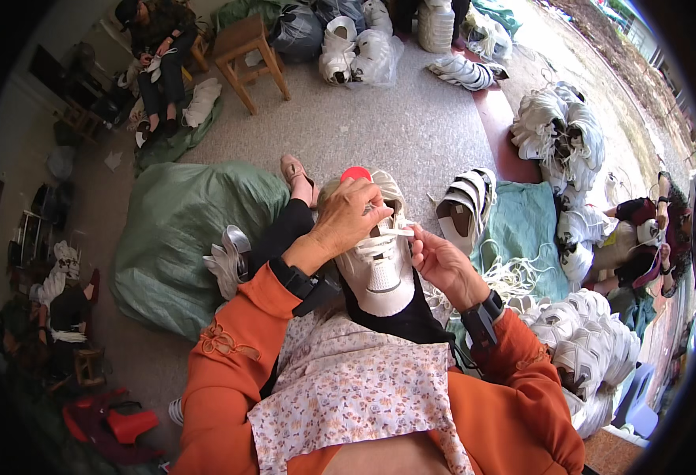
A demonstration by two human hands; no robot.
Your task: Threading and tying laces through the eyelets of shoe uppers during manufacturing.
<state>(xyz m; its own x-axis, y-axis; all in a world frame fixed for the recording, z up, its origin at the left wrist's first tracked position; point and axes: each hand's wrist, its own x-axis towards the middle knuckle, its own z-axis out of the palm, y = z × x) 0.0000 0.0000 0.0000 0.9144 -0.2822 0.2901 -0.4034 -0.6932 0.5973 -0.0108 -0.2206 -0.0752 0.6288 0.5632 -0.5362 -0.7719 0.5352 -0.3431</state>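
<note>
A white sneaker (pixel 385 277) rests on my lap with its toe toward me. White lace crosses part of its front. My right hand (pixel 447 267), to the right of the shoe, pinches a white shoelace (pixel 399 231) between thumb and forefinger. My left hand (pixel 349 212) lies over the left side of the shoe opening, its fingers bent and closed near the upper eyelets. Its own fingers hide what they grip. A red round piece (pixel 356 172) shows just beyond the left hand, by the shoe's heel end.
A large green sack (pixel 193 237) stands on my left. To my right are a stack of white shoe uppers (pixel 468 207), loose white laces (pixel 514 275) on green cloth and a shoe pile (pixel 585 340). A wooden stool (pixel 246 59) stands ahead. Other people sit working farther off.
</note>
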